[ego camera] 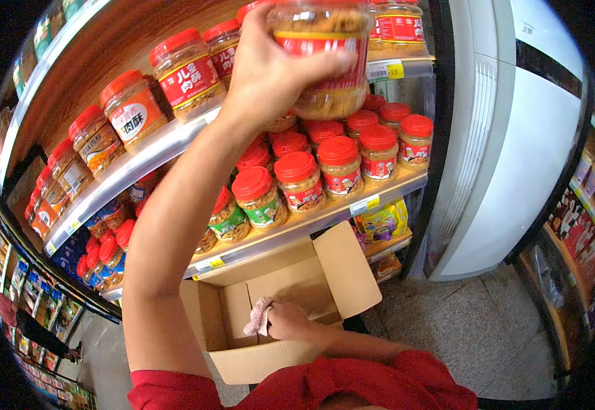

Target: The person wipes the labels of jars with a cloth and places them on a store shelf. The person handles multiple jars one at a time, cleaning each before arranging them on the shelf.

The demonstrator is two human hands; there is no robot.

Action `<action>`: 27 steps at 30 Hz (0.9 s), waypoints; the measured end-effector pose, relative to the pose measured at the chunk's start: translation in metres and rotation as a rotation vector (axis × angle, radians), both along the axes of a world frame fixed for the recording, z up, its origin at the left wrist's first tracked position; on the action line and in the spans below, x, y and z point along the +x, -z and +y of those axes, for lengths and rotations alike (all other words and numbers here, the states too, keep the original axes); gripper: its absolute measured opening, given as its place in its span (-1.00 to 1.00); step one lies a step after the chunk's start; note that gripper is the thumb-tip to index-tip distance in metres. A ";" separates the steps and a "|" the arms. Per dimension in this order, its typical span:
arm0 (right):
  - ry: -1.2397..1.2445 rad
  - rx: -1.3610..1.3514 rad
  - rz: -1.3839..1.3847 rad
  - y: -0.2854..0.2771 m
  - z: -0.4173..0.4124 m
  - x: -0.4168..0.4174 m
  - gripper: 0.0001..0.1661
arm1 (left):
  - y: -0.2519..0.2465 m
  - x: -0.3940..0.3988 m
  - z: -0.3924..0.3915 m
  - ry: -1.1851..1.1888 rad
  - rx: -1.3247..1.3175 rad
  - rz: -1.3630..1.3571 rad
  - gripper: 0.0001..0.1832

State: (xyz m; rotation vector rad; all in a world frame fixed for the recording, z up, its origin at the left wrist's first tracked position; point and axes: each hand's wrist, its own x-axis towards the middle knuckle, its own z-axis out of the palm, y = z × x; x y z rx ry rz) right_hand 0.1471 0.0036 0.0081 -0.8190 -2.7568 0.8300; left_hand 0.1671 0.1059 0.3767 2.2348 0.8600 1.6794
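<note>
My left hand [277, 66] is raised at the top, wrapped around a large clear plastic jar [336, 100] with a red label and brown crumbly food inside. The jar is slightly blurred and level with the upper shelf. Lower down, my right hand [290, 320] grips a crumpled pink-and-white cloth [259, 315] over an open cardboard box [346, 277]. Similar large jars with red lids [187, 74] line the upper shelf. Smaller red-lidded jars [297, 179] stand in rows on the shelf below, some with green labels.
The upper shelf edge [144, 161] and lower shelf edge [318, 225] carry price tags. A white pillar [507, 128] rises at the right. Bagged goods [384, 220] sit below the shelf. Grey floor [471, 328] shows at right. A person [36, 328] stands far off at left.
</note>
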 end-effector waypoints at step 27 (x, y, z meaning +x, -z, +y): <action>-0.341 -0.730 0.807 0.050 0.023 0.000 -0.78 | -0.020 0.073 0.127 -0.365 0.052 0.059 -0.30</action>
